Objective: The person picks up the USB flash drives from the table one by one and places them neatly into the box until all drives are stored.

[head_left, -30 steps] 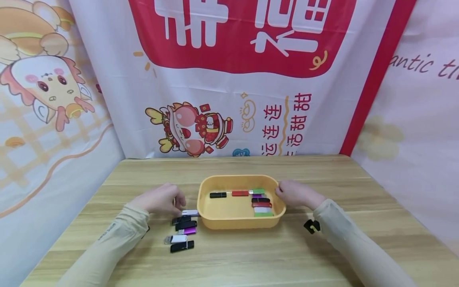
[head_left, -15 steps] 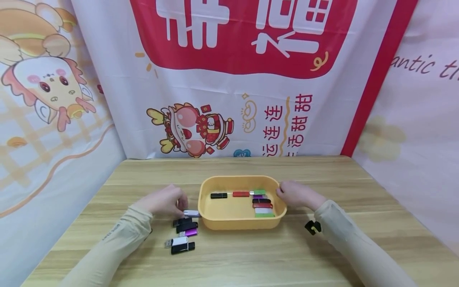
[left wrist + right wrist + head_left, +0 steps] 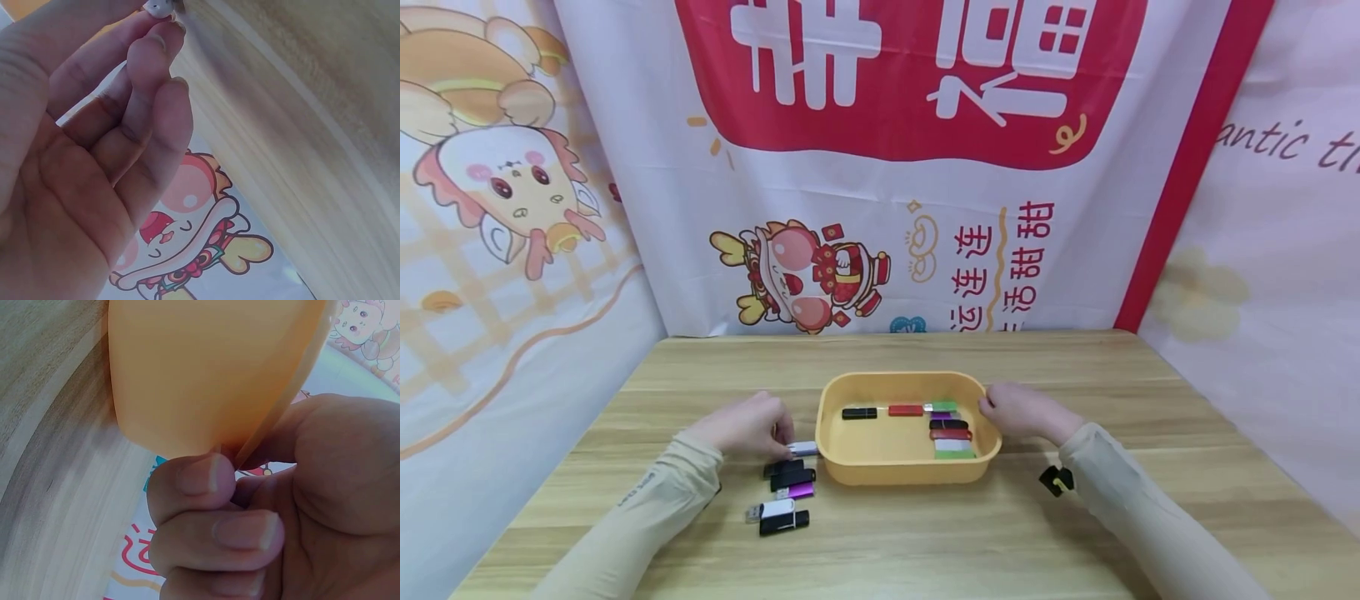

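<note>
My left hand pinches one end of a white USB stick on the table, beside the left wall of a yellow plastic box. Only the tip of the USB stick shows in the left wrist view, at the fingertips. With thumb and curled fingers my right hand grips the box's right rim; the right wrist view shows the rim of the box between them. Inside the box, black and red USB sticks lie along the back, and several coloured ones are lined up at the right.
Several more sticks lie on the table left of the box: black, purple, white and another black stick. A small black object shows by the right sleeve. Printed cloth hangs behind the wooden table.
My left fingertips have shifted slightly right onto the end of the white USB stick. The right hand keeps its grip on the box. The head view has drifted a little.
</note>
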Tool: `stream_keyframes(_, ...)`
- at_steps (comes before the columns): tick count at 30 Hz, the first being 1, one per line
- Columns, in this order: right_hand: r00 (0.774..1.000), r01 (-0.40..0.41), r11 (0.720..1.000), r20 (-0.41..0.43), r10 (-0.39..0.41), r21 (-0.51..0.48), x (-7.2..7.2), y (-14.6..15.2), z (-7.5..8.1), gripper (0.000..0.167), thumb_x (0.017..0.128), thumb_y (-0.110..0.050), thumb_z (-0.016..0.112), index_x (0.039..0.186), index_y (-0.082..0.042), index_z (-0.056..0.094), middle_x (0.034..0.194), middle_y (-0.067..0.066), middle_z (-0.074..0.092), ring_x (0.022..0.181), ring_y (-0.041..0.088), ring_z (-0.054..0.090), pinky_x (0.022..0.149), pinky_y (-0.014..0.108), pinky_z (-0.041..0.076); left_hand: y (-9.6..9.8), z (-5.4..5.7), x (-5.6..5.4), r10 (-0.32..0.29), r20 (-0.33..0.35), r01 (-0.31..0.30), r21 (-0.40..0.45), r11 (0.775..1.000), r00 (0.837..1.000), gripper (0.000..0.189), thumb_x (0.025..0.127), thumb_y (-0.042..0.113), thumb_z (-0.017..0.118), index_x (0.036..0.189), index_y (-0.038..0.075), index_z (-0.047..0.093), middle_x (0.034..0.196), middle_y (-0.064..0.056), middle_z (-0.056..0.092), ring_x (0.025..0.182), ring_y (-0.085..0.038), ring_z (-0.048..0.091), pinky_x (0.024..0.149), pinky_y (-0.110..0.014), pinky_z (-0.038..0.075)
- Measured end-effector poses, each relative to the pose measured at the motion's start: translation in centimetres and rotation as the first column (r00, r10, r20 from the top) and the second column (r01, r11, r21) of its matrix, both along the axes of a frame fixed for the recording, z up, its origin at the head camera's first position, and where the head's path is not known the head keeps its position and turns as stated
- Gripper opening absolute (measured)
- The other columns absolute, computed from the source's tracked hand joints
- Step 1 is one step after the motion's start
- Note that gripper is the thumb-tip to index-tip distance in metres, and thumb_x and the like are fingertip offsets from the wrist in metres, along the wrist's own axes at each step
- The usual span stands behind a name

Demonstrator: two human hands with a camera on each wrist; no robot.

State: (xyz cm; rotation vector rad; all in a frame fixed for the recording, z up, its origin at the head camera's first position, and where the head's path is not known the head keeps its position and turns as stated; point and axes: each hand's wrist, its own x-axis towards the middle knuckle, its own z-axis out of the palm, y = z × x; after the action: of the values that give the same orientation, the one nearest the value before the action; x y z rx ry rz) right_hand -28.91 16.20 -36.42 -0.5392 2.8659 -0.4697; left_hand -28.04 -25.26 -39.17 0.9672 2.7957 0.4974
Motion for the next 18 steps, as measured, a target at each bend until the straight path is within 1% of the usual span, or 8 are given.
stream_keyframes(3, 1.000, -0.007, 1.000, -0.005, 0.007, 0.005, 0.0, 0.0, 0.0, 0.026, 0.104, -0.017, 0.042, 0.087, -0.004, 0.058, 0.069, 0.006, 0.053, 0.059, 0.017, 0.053, 0.056, 0.032, 0.047, -0.1, 0.1, 0.0, 0.013, 0.000, -0.013, 0.000, 1.000, 1.000, 0.013, 0.076, 0.015, 0.083, 0.074, 0.021, 0.072, 0.066, 0.014, 0.061, 0.060, -0.007, 0.059, 0.058, -0.026, 0.051)
stream_keyframes(7, 1.000, -0.002, 1.000, -0.010, 0.002, 0.014, 0.1, 0.2, 0.1, 0.026, 0.104, -0.018, 0.042, 0.089, -0.004, 0.058, 0.069, 0.006, 0.052, 0.060, 0.018, 0.053, 0.057, 0.033, 0.047, -0.2, 0.4, 0.0, 0.042, -0.008, -0.042, -0.007, 0.999, 0.999, 0.014, 0.074, 0.015, 0.082, 0.073, 0.022, 0.070, 0.066, 0.013, 0.060, 0.061, -0.007, 0.058, 0.059, -0.027, 0.051)
stream_keyframes(11, 1.000, 0.012, 1.000, -0.004, -0.012, 0.021, 0.0, 0.1, 0.1, 0.026, 0.104, -0.019, 0.042, 0.092, -0.003, 0.059, 0.070, 0.006, 0.053, 0.061, 0.018, 0.053, 0.060, 0.034, 0.047, -0.5, 0.8, -0.1, 0.057, 0.001, -0.057, -0.001, 0.998, 0.998, 0.014, 0.075, 0.013, 0.081, 0.072, 0.020, 0.069, 0.065, 0.012, 0.060, 0.060, -0.009, 0.058, 0.058, -0.027, 0.051)
stream_keyframes(14, 1.000, 0.013, 1.000, 0.003, -0.014, 0.018, -0.1, 0.1, -0.1, 0.027, 0.104, -0.019, 0.042, 0.091, -0.004, 0.060, 0.069, 0.006, 0.052, 0.060, 0.017, 0.052, 0.059, 0.033, 0.047, -0.8, 1.2, 0.0, 0.058, 0.007, -0.058, 0.009, 0.998, 0.998, 0.015, 0.075, 0.012, 0.081, 0.072, 0.018, 0.068, 0.065, 0.010, 0.060, 0.059, -0.010, 0.057, 0.057, -0.027, 0.050)
stream_keyframes(18, 1.000, 0.014, 1.000, 0.013, -0.015, 0.006, -0.2, 0.1, -0.2, 0.027, 0.104, -0.019, 0.042, 0.089, -0.004, 0.060, 0.068, 0.006, 0.052, 0.058, 0.017, 0.052, 0.057, 0.033, 0.046, -1.4, 1.9, 0.2, 0.053, -0.010, -0.053, 0.022, 0.998, 0.999, 0.015, 0.076, 0.012, 0.080, 0.072, 0.018, 0.068, 0.065, 0.010, 0.059, 0.060, -0.010, 0.057, 0.057, -0.027, 0.050)
